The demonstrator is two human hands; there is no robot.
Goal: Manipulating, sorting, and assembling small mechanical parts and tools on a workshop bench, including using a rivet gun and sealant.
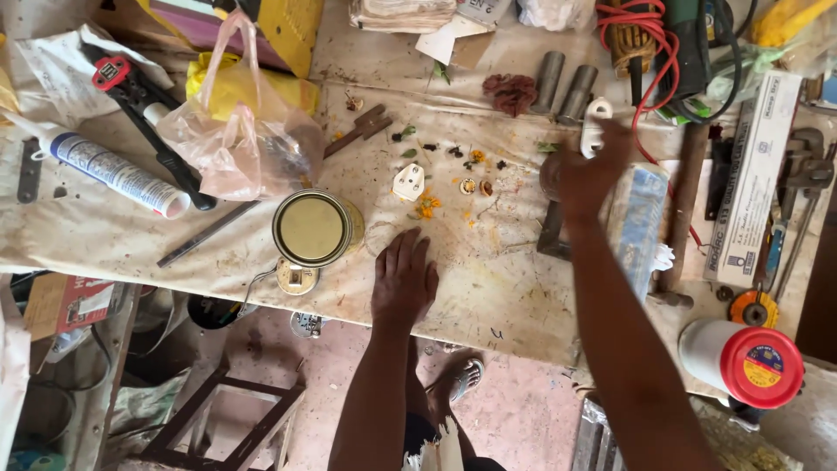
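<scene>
Both forearms reach up from the bottom edge over the stained workbench [488, 288]. Flat on the cloth near the front edge lies the left hand [404, 281], palm down, fingers straight and close together, holding nothing. Farther back, the right hand [586, 173] is raised, its fingers bent around a white plastic fitting [596, 125]; it looks like a loose grip, though the hand's back hides the contact. Just left of that hand's reach, a white plug [409, 182] sits among orange petals, apart from both hands. Beside the left hand stands a round tin [313, 228] with its gold lid shut. Behind it slumps a pink plastic bag [240, 139] with dark contents I cannot make out. At far left lies a white sealant tube [109, 170] with blue print; at far right, a long white carton [751, 179] and a white tub with 1 red lid [760, 366].
</scene>
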